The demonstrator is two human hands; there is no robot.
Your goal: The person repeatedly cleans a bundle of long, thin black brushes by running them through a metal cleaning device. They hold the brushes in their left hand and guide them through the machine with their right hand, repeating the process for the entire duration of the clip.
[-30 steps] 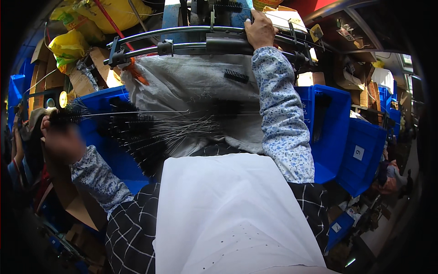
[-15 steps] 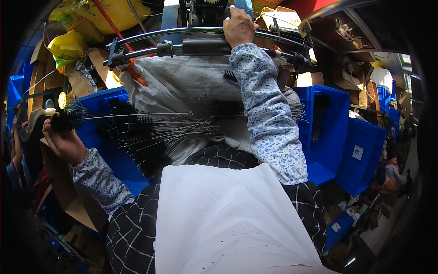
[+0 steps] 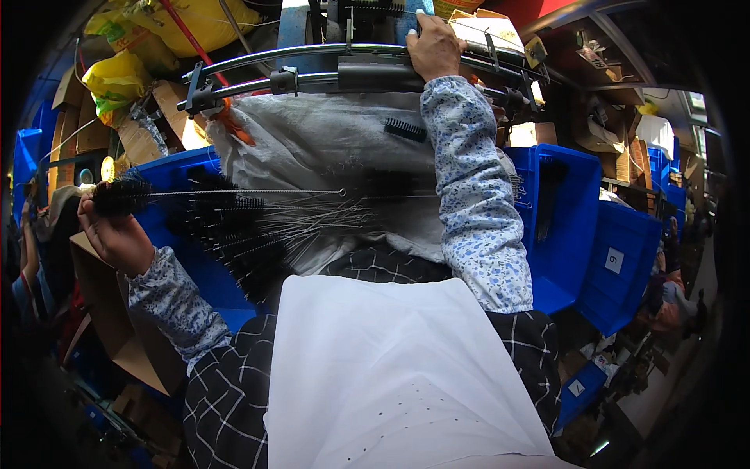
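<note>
Brushes are the work in hand: 1 long bottle brush [image 3: 133, 195], black bristles on a twisted wire stem, sits in the left hand [image 3: 117, 234], which is closed around the bristle end out at the person's far left. Its stem runs nearly level, pointing right across the blue bin [image 3: 183, 176] toward the grey woven sack [image 3: 328, 148]. Just below it lies a fanned pile of bottle brushes [image 3: 258, 234], bristle heads to the left and wire stems to the right, so the held brush lies parallel to the pile and slightly above it.

The right hand [image 3: 435, 48] is well apart, stretched forward and up, its fingers wrapped over the curved metal rail [image 3: 328, 55] of the machine above the sack. It holds no brush. A short black comb-like piece [image 3: 405, 129] rests on the sack beside that sleeve.

Of the 2 hands, the left is far nearer the pile; the right is nearer the rail and the black block [image 3: 375, 76] clamped on it.
</note>
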